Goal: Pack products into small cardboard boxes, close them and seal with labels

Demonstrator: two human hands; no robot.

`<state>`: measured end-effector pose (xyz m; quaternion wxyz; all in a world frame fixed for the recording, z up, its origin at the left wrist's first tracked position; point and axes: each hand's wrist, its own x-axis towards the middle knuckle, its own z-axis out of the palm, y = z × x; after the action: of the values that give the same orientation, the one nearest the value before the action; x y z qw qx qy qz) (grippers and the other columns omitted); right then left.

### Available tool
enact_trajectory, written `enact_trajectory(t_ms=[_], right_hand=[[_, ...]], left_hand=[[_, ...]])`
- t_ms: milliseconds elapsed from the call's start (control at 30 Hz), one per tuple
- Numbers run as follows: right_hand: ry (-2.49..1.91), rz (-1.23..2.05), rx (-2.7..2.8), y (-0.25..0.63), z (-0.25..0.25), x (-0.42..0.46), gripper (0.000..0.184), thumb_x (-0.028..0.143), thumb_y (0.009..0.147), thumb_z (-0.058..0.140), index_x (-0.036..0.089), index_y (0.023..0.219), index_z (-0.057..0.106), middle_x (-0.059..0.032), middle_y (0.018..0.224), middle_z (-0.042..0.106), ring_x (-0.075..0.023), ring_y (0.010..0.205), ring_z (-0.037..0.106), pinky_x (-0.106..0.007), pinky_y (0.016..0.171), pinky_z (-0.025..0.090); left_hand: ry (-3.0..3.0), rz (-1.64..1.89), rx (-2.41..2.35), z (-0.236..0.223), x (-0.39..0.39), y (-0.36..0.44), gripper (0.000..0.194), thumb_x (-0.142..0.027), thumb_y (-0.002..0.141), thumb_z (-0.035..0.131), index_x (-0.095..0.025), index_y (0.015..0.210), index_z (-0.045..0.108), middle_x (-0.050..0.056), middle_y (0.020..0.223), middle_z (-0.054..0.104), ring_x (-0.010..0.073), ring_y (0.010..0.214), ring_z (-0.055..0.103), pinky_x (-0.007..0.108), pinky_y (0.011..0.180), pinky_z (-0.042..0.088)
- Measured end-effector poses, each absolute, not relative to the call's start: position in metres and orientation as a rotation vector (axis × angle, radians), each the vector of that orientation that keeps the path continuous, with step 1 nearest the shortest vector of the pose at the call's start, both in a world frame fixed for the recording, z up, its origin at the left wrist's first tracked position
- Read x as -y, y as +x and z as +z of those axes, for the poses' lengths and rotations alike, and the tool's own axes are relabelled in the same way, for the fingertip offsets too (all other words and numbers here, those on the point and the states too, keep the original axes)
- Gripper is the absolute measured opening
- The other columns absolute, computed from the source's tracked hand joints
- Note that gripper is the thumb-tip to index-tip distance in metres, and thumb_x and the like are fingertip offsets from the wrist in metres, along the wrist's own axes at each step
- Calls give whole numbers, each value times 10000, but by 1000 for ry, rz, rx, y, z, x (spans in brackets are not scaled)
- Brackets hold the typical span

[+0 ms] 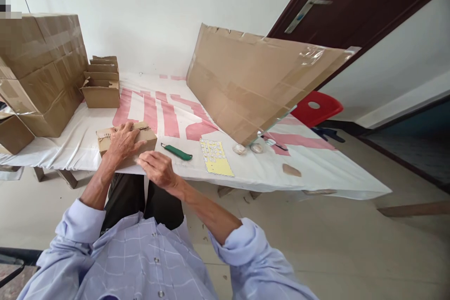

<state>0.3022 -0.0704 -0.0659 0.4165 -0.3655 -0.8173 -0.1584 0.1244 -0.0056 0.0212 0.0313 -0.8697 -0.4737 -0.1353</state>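
Observation:
A small closed cardboard box (149, 137) lies at the front edge of the table, with a ragged seam along its top. My left hand (123, 141) rests on the box top, fingers spread. By the box's right front corner, my right hand (159, 168) is closed with the fingertips pinched together; whatever is between them is too small to make out. To the right of the box lies a green utility knife (178, 152). Beyond it is a yellow sheet (221, 167) bearing several small white stickers.
Large taped cartons (52, 65) stand at the left, beside several small open boxes (101, 96). A big cardboard panel (246, 79) leans at the right, near two tape rolls (239, 149) and a brown cardboard scrap (291, 170). Behind is a red chair (318, 108).

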Motion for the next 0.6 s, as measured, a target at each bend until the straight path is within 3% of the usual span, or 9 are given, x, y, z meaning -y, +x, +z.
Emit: enact_trajectory(t_ms=[133, 300, 433, 600], right_hand=[[-1009, 126, 1594, 295, -59, 89, 274, 351, 1145, 601, 264, 941, 762, -66, 927, 785, -223, 859, 757, -388, 814, 657], [-1022, 673, 1186, 331, -40, 88, 357, 588, 1007, 756, 250, 894, 740, -9, 768, 721, -191, 686, 689, -357, 676, 643], [-1031, 699, 1128, 363, -36, 95, 371, 602, 950, 805, 238, 901, 752, -21, 806, 745, -188, 741, 704, -338, 676, 638], [-1170, 578, 1099, 419, -60, 105, 354, 579, 913, 792, 233, 891, 720, -18, 797, 743, -178, 724, 689, -332, 692, 622]], left_hand=[[-2754, -488, 1386, 21, 3, 118, 386, -474, 1027, 692, -223, 1302, 793, 204, 1510, 652, 435, 1375, 606, 656, 1172, 426], [-2821, -554, 1378, 25, -2, 109, 430, -484, 983, 770, -281, 1361, 776, 170, 1577, 635, 434, 1435, 592, 640, 1211, 407], [-2900, -517, 1298, 33, -12, 96, 453, -520, 972, 785, -273, 1351, 779, 160, 1582, 652, 409, 1408, 624, 602, 1214, 418], [-2933, -503, 1260, 45, -16, 79, 489, -574, 991, 688, -279, 1372, 773, 146, 1571, 677, 400, 1422, 637, 571, 1218, 410]])
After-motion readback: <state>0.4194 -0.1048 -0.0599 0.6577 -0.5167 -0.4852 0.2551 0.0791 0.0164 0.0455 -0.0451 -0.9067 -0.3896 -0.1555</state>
